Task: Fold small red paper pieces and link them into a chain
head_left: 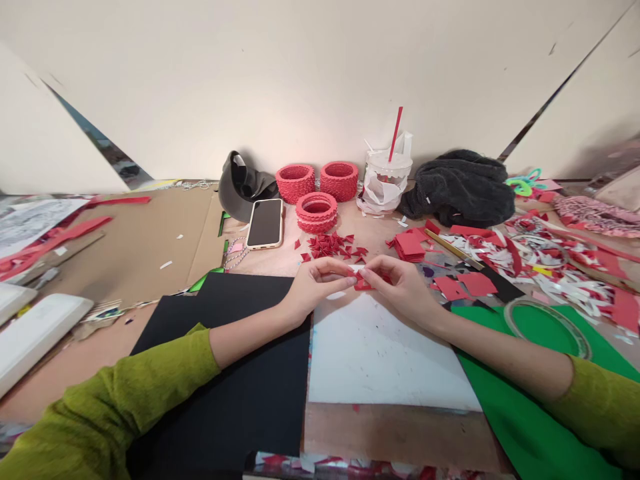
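My left hand (323, 283) and my right hand (395, 283) meet above the far end of a white sheet (385, 353). Both pinch a small piece of red paper (363, 283) between thumbs and fingers; its exact shape is partly covered by the fingertips. Just beyond my left hand lies a pile of small folded red paper triangles (330, 247). Behind the pile stand three red rings built of folded paper, the nearest ring (317, 213) in front of a left ring (295, 184) and a right ring (339, 180). A stack of red paper squares (409, 245) sits beyond my right hand.
A phone (265, 224), a dark cap (237, 183), a plastic cup with a red straw (387, 173) and a dark cloth (460, 187) line the back. Black paper (240, 400) lies left, green paper (520, 393) with a tape roll (583, 340) right. Scraps (565, 267) cover the far right.
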A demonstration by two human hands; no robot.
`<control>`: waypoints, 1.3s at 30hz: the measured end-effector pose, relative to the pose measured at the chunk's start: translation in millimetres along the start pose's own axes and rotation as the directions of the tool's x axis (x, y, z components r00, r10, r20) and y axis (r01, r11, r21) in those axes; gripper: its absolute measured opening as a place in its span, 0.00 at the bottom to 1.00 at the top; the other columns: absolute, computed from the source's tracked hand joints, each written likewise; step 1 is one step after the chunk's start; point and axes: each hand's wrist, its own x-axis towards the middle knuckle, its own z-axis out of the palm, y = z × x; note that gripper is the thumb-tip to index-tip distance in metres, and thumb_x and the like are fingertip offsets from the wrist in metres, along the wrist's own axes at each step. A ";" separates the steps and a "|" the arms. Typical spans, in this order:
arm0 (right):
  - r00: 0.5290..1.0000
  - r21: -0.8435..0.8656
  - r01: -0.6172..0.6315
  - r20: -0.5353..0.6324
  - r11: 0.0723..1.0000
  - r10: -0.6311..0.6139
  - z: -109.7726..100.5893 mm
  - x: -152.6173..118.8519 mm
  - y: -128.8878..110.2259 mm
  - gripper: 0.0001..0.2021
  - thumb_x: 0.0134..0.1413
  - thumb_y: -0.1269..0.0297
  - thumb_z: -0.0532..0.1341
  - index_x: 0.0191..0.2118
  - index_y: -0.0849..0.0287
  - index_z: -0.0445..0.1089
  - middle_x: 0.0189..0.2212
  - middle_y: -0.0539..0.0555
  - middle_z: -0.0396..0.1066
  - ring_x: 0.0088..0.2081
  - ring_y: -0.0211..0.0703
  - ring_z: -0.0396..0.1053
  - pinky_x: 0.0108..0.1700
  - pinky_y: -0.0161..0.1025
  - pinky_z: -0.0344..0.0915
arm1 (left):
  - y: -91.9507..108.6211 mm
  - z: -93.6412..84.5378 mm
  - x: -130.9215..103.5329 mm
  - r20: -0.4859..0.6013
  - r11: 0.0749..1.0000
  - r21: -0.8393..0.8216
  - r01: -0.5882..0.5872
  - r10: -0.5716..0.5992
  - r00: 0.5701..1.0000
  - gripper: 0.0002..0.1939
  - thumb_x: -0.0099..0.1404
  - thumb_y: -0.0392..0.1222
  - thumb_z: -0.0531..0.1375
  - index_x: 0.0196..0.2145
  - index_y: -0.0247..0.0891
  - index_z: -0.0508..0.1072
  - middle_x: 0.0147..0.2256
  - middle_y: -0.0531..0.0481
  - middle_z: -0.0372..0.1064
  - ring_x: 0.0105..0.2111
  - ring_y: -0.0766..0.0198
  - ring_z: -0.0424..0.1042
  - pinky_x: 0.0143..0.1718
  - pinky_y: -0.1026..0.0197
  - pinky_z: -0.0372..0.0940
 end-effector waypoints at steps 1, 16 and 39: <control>0.999 -0.046 0.017 -0.026 0.999 -0.018 0.5 -0.9 0.2 0.10 0.57 0.58 0.60 0.30 0.59 0.70 0.26 0.51 0.72 0.28 0.38 0.69 0.30 0.36 0.66 | 0.3 0.3 0.0 0.003 1.000 0.003 0.003 -0.003 1.000 0.12 0.50 0.38 0.70 0.33 0.33 0.76 0.34 0.49 0.76 0.35 0.65 0.75 0.43 0.62 0.67; 0.881 -0.342 0.405 -0.100 0.848 -0.462 3.2 -8.9 8.1 0.04 0.59 0.71 0.60 0.33 0.58 0.69 0.26 0.49 0.70 0.26 0.36 0.64 0.28 0.34 0.61 | 6.5 -4.0 3.6 0.087 0.992 0.024 0.124 -0.126 0.988 0.12 0.52 0.39 0.70 0.34 0.33 0.75 0.31 0.49 0.75 0.32 0.67 0.73 0.39 0.63 0.66; 0.792 -0.507 0.574 0.145 0.643 -0.593 -0.7 -12.3 14.6 0.09 0.60 0.76 0.55 0.42 0.59 0.69 0.39 0.60 0.71 0.39 0.46 0.71 0.39 0.43 0.69 | 13.3 -10.3 9.9 0.123 0.947 -0.129 0.293 -0.278 0.953 0.12 0.53 0.36 0.69 0.37 0.34 0.80 0.32 0.47 0.79 0.33 0.66 0.76 0.44 0.62 0.68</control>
